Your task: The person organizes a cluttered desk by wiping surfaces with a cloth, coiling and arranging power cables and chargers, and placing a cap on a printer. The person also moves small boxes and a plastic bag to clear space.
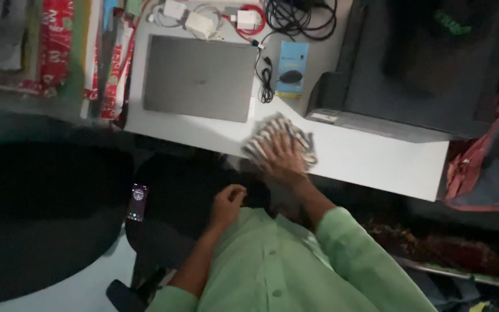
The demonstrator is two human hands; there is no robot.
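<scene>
While the right hand (284,157) lies flat and spread on a striped cloth (280,140), the work in hand looks like a wiping pass along the front edge of the white desk (376,162). The fingers are extended over the fabric, pressing it down rather than gripping it; the palm covers the lower middle of the cloth, and crumpled patterned folds show out on the left, above the fingertips and to the right. The cloth sits on the desk just below the near right corner of a closed grey laptop (198,77) and just left of the front corner of a dark printer (411,75), close to both but seemingly touching neither.

The left hand (227,203) hangs lower, off the desk, curled into a loose fist near the green shirt (284,271); it appears to hold nothing, though the dim light makes that hard to confirm.

By my judgement, carrying the wipe further calls for steady downward pressure and a careful sweep, since a blue mouse box (291,68) and a black cable (265,81) lie just beyond the cloth, and white chargers (200,20) rest further back. A lit phone (137,202) rests on the dark chair (47,214) well to the left.
</scene>
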